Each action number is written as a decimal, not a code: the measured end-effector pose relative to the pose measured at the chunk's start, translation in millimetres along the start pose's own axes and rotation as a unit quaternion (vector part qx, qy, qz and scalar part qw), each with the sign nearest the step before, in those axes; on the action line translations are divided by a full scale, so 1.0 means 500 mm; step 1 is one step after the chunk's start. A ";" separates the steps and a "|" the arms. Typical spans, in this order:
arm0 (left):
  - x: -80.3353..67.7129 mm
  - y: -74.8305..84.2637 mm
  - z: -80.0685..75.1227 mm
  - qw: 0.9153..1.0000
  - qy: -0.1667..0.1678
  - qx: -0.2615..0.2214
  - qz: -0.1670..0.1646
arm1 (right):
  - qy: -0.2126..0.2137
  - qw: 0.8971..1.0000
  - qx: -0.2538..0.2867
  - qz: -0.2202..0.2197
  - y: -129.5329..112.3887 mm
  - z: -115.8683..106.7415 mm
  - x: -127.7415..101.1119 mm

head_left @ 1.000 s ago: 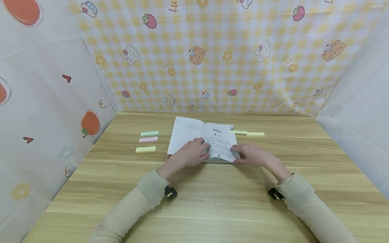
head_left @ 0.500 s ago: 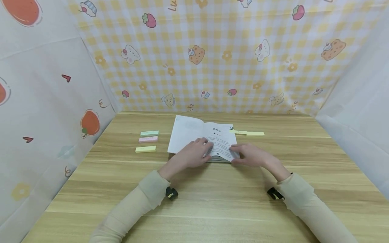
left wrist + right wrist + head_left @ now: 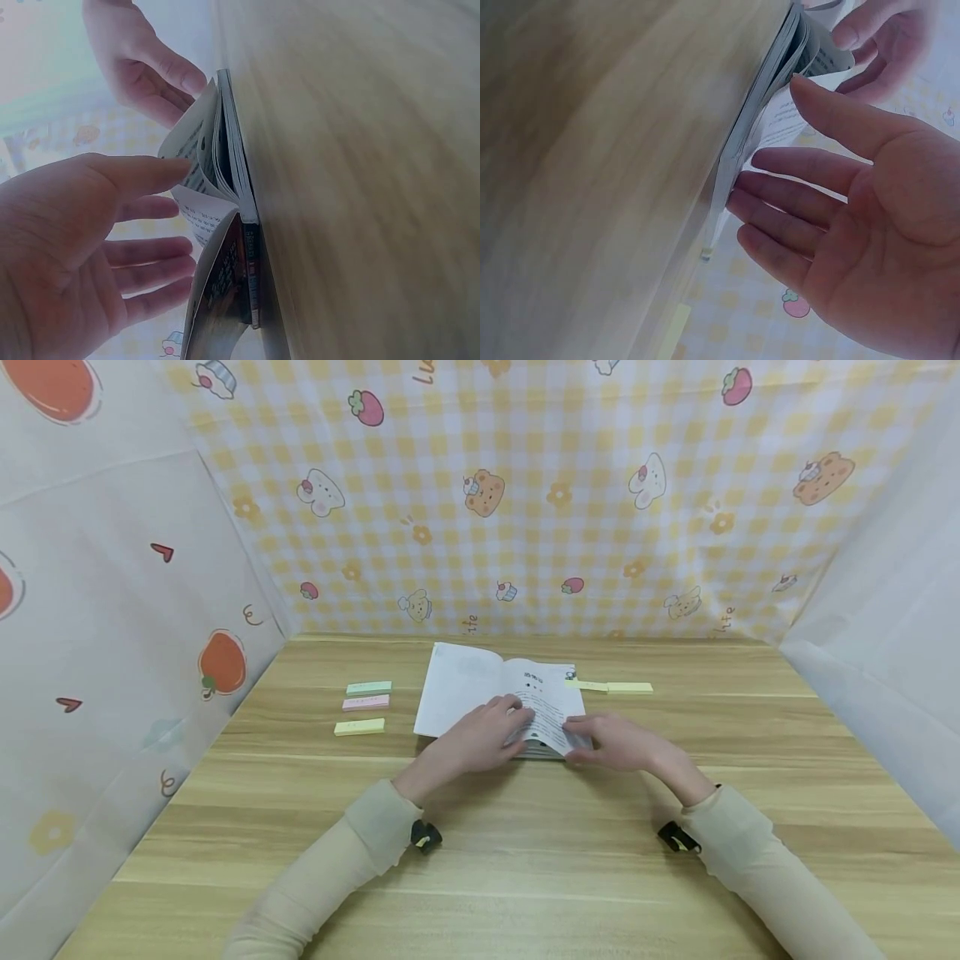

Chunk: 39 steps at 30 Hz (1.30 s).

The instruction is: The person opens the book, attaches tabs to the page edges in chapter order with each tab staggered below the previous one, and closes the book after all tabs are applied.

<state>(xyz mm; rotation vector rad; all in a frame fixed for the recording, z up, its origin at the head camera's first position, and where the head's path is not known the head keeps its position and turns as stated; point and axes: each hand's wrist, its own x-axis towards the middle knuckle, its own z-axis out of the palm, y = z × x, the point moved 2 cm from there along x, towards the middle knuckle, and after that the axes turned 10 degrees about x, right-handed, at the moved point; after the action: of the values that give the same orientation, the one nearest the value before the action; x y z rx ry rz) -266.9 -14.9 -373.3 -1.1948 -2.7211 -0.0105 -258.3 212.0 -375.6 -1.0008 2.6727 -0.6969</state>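
Note:
An open book (image 3: 459,681) lies on the wooden table, with a blank page at left and a printed page (image 3: 551,681) at right. My left hand (image 3: 480,737) reaches over the lower middle, fingers extended and touching the printed page. That page bows up between the hands; its lower edge stands off the pages beneath, as the left wrist view of the page (image 3: 196,142) shows. My right hand (image 3: 618,743) touches the page's lower right edge. In the right wrist view, this hand (image 3: 870,195) has straight, spread fingers, with the thumb tip at the book's edge.
A yellow sticky tab (image 3: 588,686) overlaps the book's right edge, with another yellow tab (image 3: 630,688) beside it. Left of the book lie a green tab pad (image 3: 369,688), a pink one (image 3: 366,702) and a yellow one (image 3: 360,727). A checked curtain (image 3: 525,543) hangs behind the table.
My left hand has slid to the right across the printed page, whose lower part bulges up more. My right hand has shifted slightly left. The tabs lie as before.

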 end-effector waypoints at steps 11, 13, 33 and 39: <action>0.003 0.008 -0.009 0.998 0.042 -0.010 0.033 | -0.015 1.000 0.009 0.017 -0.007 0.001 0.005; 0.002 0.009 -0.010 0.998 0.045 -0.010 0.033 | -0.019 1.000 0.015 0.019 -0.007 0.003 0.006; -0.002 0.007 -0.024 0.998 0.049 -0.005 0.027 | 0.029 0.997 0.066 0.011 -0.002 -0.018 -0.007; -0.004 0.007 -0.026 0.998 0.047 -0.017 0.024 | 0.058 0.996 0.061 0.024 -0.002 -0.029 -0.005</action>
<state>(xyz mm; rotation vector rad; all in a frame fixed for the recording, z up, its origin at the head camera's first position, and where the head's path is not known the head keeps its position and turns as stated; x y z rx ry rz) -261.0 -15.0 -360.8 -1.2369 -2.6214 -0.1048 -260.8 218.4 -362.4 -0.8865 2.7027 -0.9224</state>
